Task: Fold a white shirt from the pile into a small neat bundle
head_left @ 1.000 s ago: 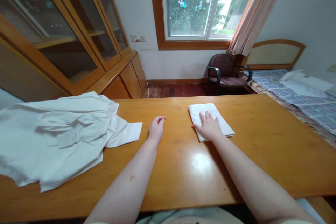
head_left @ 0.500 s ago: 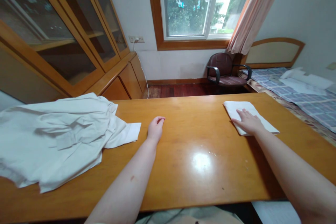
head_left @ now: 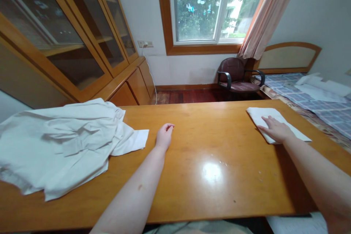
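Note:
My right hand [head_left: 275, 128] lies flat on a folded white cloth [head_left: 294, 131], fingers spread, near the right end of the wooden table [head_left: 192, 190]. Loosely curled, my left hand [head_left: 164, 136] rests on the tabletop left of the middle; nothing shows in its fingers. To its left a rumpled white garment [head_left: 79, 142], which looks like a shirt, spreads over the table's left end. One flat white part of it points toward my left hand without touching it.
A glass-fronted cabinet [head_left: 90, 55] stands on the left behind the table. Beyond the far edge are a dark red armchair [head_left: 236, 76] and a bed [head_left: 315, 91] at right. White papers [head_left: 298, 223] show below the table's near edge.
My right hand and the folded cloth under it have slid to the right. My left hand and the rumpled garment stay in place, while the whole view has shifted slightly.

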Action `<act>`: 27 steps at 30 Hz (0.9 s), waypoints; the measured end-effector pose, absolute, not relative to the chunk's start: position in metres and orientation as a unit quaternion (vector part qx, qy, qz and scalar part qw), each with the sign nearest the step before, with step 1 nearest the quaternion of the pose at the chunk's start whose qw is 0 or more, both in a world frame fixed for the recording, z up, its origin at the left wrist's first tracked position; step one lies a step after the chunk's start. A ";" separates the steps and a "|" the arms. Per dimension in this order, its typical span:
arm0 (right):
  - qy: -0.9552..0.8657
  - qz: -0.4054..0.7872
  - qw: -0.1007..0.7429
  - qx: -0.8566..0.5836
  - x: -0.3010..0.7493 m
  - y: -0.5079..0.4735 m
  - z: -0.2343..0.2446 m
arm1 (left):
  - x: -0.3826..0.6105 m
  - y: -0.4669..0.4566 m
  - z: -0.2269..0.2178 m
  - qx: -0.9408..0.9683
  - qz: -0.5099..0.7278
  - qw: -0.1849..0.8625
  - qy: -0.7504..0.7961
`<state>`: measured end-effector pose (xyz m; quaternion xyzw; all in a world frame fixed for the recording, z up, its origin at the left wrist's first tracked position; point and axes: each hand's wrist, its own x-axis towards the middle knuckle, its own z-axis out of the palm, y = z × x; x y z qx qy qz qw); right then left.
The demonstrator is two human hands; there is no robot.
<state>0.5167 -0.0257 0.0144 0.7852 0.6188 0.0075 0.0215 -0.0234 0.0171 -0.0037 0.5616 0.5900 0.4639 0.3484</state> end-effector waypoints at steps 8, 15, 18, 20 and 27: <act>0.615 0.006 0.053 0.787 0.515 -0.026 0.014 | -0.021 0.015 0.004 0.566 0.457 0.352 0.589; 0.584 0.024 0.069 0.808 0.495 -0.024 0.023 | -0.023 0.016 -0.001 0.571 0.453 0.351 0.589; 0.591 0.066 -0.046 0.803 0.442 -0.021 0.033 | -0.024 0.017 -0.003 0.578 0.448 0.348 0.586; 0.621 -0.022 -0.181 0.762 0.389 -0.018 0.037 | -0.024 0.018 -0.003 0.581 0.446 0.348 0.585; 0.512 -0.439 -0.433 0.598 0.233 -0.013 0.023 | -0.024 0.017 -0.002 0.557 0.458 0.370 0.586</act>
